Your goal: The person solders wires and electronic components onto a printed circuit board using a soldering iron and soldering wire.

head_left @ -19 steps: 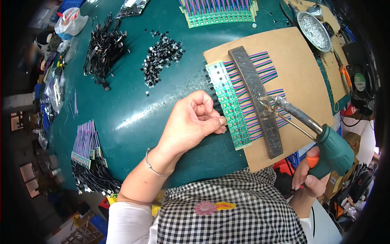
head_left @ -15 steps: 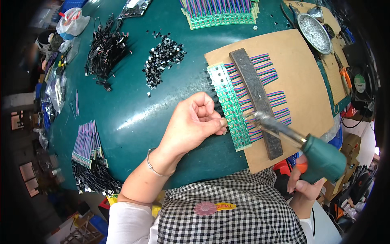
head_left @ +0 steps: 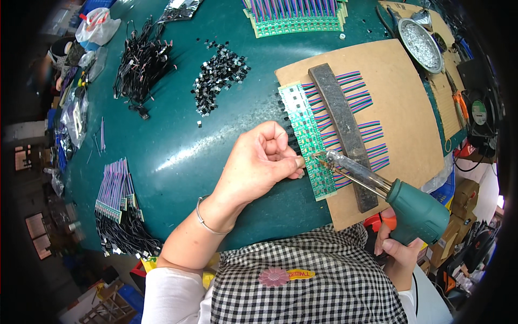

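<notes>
A green circuit board panel [head_left: 303, 135] lies along the left edge of a brown board [head_left: 402, 108], with striped wires [head_left: 372, 129] running right from it. A dark metal bar [head_left: 343, 135] rests across those wires. My left hand [head_left: 259, 156] is closed in a pinch at the panel's left edge; what the fingertips hold is hidden. Small black connectors line that edge just above the fingers. In my right hand [head_left: 400, 251] is a green soldering gun [head_left: 418, 210] with an orange trigger. Its tip reaches the panel close to my left fingertips.
On the green table [head_left: 178, 189] lie a heap of small black connectors [head_left: 218, 75], a tangle of black cables [head_left: 143, 67] and a wired bundle [head_left: 116, 210]. Further wired panels [head_left: 297, 24] lie at the back. A metal dish [head_left: 420, 46] and orange-handled pliers [head_left: 460, 102] stand at the right.
The soldering gun has moved left, bringing its tip from over the wires to the panel beside my left fingertips. My left hand keeps its pinch at the panel's edge.
</notes>
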The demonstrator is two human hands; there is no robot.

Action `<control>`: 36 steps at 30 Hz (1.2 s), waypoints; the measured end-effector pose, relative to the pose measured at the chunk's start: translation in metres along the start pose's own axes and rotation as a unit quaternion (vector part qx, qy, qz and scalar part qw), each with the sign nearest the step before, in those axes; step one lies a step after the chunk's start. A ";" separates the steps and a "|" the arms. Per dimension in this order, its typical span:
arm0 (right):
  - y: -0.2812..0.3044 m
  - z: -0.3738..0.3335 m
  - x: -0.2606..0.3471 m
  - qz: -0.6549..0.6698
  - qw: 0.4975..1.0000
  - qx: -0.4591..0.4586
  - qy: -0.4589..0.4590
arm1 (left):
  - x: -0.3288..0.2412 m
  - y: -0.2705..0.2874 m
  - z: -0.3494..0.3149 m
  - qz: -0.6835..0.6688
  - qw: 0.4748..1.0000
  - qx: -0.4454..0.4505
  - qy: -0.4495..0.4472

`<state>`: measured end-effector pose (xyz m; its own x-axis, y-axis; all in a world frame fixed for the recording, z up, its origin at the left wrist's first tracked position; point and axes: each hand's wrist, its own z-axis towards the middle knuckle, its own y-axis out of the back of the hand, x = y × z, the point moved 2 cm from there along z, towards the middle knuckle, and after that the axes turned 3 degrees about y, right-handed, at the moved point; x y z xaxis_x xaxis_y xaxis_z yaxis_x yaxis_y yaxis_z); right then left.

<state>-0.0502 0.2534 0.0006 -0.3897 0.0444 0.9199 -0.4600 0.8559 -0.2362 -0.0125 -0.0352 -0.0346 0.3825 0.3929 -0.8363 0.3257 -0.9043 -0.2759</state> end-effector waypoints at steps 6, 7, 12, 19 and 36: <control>-0.003 0.004 -0.004 -0.023 0.999 0.029 0.024 | 0.001 0.001 -0.001 0.002 1.000 0.000 -0.003; -0.005 0.004 -0.002 -0.012 1.000 0.004 0.023 | 0.001 0.002 -0.001 0.002 1.000 -0.001 -0.003; 0.000 0.009 0.001 0.008 0.998 -0.038 0.050 | -0.002 0.000 0.001 -0.001 1.000 -0.006 0.005; 0.021 0.033 0.028 0.076 0.978 -0.028 0.191 | -0.002 -0.004 0.001 -0.005 1.000 -0.007 -0.007; 0.059 0.103 0.104 -0.223 0.921 -0.200 0.249 | -0.001 0.003 -0.013 -0.005 1.000 -0.006 0.002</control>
<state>-0.2002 0.2557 0.0497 0.2271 -0.2115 0.9506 -0.1162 0.9633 0.2421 -0.0005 -0.0364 -0.0280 0.3832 0.4033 -0.8310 0.3398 -0.8981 -0.2792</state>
